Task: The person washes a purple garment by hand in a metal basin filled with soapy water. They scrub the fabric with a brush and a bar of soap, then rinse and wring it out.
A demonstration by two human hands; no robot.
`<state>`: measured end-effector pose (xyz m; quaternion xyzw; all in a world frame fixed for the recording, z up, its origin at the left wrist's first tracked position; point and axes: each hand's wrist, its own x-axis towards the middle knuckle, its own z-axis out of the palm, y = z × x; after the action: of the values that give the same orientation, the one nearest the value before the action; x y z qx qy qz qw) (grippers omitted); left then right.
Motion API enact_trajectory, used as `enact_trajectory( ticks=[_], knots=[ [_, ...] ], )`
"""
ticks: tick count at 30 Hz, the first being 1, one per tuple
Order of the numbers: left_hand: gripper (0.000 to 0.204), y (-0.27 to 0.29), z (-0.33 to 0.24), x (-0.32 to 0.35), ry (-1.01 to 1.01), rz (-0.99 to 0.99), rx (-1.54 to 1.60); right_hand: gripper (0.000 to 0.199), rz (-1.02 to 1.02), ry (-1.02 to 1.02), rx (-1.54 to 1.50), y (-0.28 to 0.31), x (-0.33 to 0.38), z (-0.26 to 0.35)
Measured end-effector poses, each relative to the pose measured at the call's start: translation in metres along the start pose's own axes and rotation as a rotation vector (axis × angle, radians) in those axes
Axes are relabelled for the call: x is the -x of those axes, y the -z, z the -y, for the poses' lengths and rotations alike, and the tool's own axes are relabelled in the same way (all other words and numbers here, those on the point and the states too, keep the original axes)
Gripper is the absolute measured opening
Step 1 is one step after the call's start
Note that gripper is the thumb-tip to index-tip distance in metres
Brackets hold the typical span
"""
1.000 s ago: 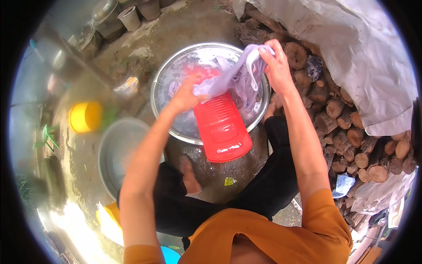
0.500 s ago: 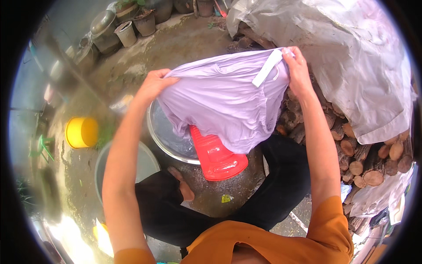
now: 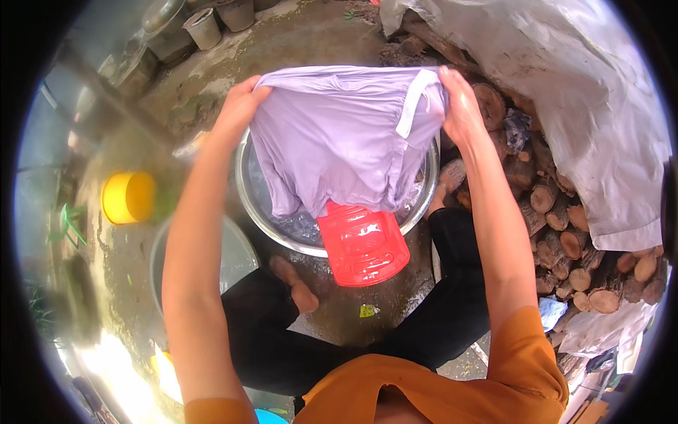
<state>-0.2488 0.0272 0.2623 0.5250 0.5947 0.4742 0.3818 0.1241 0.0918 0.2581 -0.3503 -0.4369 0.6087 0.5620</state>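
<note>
Two grips: left grip (image 3: 244,102) pinches the lilac garment (image 3: 346,134) at its 10 o'clock corner; right grip (image 3: 458,102) pinches its 2 o'clock corner, near a white strip (image 3: 413,102).
Lilac garment: stretched above the metal basin (image 3: 304,249), lower edge hanging; contact with the red board (image 3: 369,247), cannot tell.
Handling: best with corners level, pull even; damp cloth may slip from a fingertip pinch, so gather a deeper fold.
Red board: crosses the basin rim at 6 o'clock; upper part hidden, could snag the hem.
Basin's 8 o'clock: grey tub (image 3: 236,249), partly behind the left forearm.
9 o'clock: yellow bucket (image 3: 127,198), well apart.
3 o'clock: log pile (image 3: 544,194), limits sideways swing; grey sheet (image 3: 558,106) over it.
</note>
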Motion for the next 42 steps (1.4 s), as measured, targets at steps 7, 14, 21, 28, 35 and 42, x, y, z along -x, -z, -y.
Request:
enact_trajectory(
  ticks=[7, 14, 21, 28, 35, 42],
  knots=[
    [0.030, 0.005, -0.041, -0.047, -0.147, -0.237, -0.007, 0.025, 0.031, 0.464, 0.201, -0.043, -0.045, 0.064],
    [0.025, 0.000, 0.179, 0.056, -0.073, 0.009, -0.157, 0.017, 0.253, 0.184, 0.791, -0.020, 0.171, -0.065],
    [0.025, -0.075, 0.254, 0.158, -0.088, 0.071, -0.766, 0.031, 0.481, -0.302, 0.778, 0.026, 0.256, -0.181],
    [0.030, -0.177, 0.163, 0.213, -0.569, 0.338, -0.665, 0.033, -0.171, -0.092, 1.265, 0.078, 0.102, -0.266],
    [0.006, -0.138, 0.163, 0.217, -0.319, 0.655, -0.498, 0.020, -0.171, -0.355, 0.526, 0.062, 0.077, -0.205],
    [0.013, -0.085, 0.121, 0.231, -0.175, 1.036, -0.583, 0.013, -0.190, -0.639, 0.575, 0.106, 0.237, -0.202]
  ],
)
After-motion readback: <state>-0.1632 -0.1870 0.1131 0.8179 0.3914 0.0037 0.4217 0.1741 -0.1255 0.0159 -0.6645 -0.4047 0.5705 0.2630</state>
